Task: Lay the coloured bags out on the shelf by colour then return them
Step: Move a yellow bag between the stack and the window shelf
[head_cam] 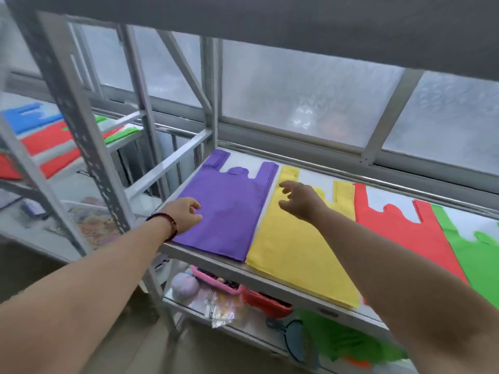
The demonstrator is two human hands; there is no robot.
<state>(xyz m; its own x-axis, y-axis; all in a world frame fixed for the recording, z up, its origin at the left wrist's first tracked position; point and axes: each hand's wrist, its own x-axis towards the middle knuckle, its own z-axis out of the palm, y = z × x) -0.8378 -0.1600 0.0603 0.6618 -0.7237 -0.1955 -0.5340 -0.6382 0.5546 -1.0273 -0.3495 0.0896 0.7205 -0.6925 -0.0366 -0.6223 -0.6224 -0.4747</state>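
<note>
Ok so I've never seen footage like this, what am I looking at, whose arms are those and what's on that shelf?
This is one picture from a camera worn on a person's head, looking forward and down, so the two bare arms are the wearer's own. No machine is involved. On the metal shelf four flat bags lie side by side: purple bag, yellow bag, red bag and green bag. The left hand rests on the purple bag. The right hand hovers over the yellow bag, fingers loosely spread. Neither hand holds anything.
</note>
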